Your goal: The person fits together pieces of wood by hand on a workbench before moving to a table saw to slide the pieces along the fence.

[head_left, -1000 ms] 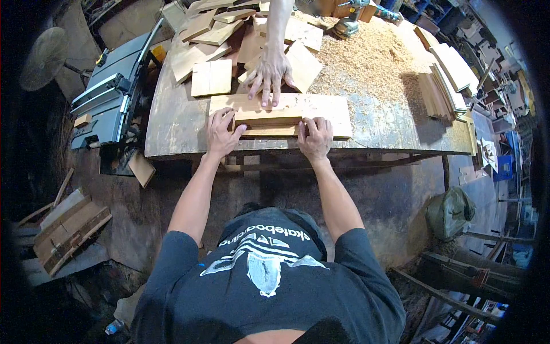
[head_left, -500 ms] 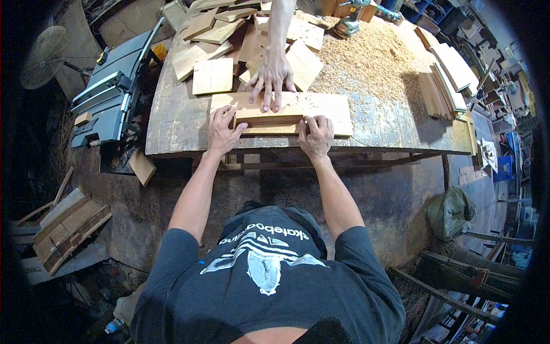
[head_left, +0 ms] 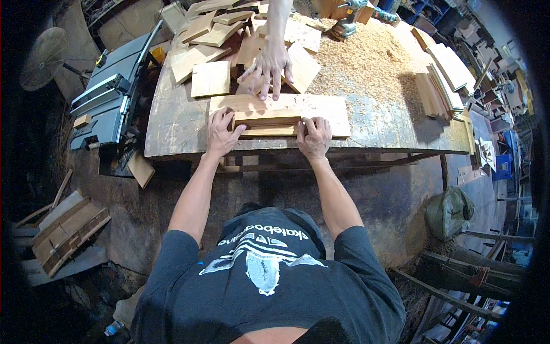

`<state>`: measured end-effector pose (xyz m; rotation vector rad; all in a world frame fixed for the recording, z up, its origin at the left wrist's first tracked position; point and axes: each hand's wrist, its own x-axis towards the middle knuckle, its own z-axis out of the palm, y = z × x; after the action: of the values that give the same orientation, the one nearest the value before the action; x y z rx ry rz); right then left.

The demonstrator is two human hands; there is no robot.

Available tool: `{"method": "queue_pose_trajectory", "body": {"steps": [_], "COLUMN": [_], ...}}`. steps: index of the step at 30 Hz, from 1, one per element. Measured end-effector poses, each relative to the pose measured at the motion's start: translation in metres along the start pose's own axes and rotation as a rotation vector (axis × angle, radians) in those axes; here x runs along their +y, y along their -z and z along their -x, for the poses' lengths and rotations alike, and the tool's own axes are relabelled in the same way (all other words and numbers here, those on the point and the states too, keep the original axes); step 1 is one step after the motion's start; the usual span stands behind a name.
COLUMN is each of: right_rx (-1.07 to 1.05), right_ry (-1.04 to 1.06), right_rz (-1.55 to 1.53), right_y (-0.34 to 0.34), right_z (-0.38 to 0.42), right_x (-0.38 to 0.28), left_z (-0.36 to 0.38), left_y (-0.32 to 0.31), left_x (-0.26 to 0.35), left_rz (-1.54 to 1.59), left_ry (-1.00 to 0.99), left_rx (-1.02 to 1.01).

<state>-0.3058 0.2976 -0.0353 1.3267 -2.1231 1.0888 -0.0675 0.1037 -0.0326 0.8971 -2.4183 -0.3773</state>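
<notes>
A long wooden board [head_left: 329, 109] lies flat near the front edge of the workbench. On it sits a narrow wooden box-like piece [head_left: 267, 122], open on the side facing me. My left hand [head_left: 222, 135] is closed around its left end, thumb along the front and fingers over the far side. At the right end, my right hand [head_left: 314, 139] grips the piece with curled fingers. Another person's hand [head_left: 268, 69] reaches in from the far side, fingers spread, its tips close over the far edge of the board.
Loose wood pieces [head_left: 211, 79] are heaped at the back left of the workbench [head_left: 177, 129]. Wood shavings [head_left: 366, 60] cover its back right, with a cordless drill [head_left: 345, 26] behind. Stacked boards [head_left: 438, 92] stand at the right. A table saw [head_left: 109, 92] is on the left.
The other person's hand has drawn back from the top of the wooden piece toward the far side. My hands keep their hold at both ends.
</notes>
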Motion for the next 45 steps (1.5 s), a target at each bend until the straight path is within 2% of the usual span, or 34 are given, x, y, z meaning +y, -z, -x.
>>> {"method": "queue_pose_trajectory", "body": {"steps": [3,4,8,25,33,37,39,40,45], "right_rx": [-0.032,-0.013,0.0,-0.017,0.011,-0.064,-0.032,-0.016,-0.019], "right_ry": [-0.016,0.042,0.004,-0.008,0.009,0.02,0.04,0.05,0.022], "right_rz": [0.027,0.092,-0.004,0.0,-0.013,0.015,0.016,0.025,0.028], "right_y": [-0.003,-0.002,0.004,0.01,0.005,0.005,0.0,-0.002,-0.001], "right_z": [0.002,0.003,-0.003,-0.003,-0.003,0.0,0.001,0.002,0.0], "right_x": [0.003,0.003,-0.002,-0.007,-0.003,-0.001,0.003,0.005,0.002], "left_z": [0.01,-0.001,-0.002,0.0,0.0,0.0,-0.002,0.0,-0.005], "left_y": [-0.003,-0.005,0.003,0.013,0.004,-0.004,-0.003,-0.007,0.002], "left_x": [-0.001,0.001,0.006,0.014,0.001,-0.006,-0.008,-0.013,-0.007], "left_rz": [0.034,0.077,0.063,0.116,0.15,0.104,0.127,0.103,0.097], "left_ry": [0.031,0.03,0.009,-0.027,0.027,0.049,0.019,-0.044,-0.034], "left_rx": [-0.008,0.014,0.033,0.08,0.008,-0.032,-0.017,0.051,0.02]}}
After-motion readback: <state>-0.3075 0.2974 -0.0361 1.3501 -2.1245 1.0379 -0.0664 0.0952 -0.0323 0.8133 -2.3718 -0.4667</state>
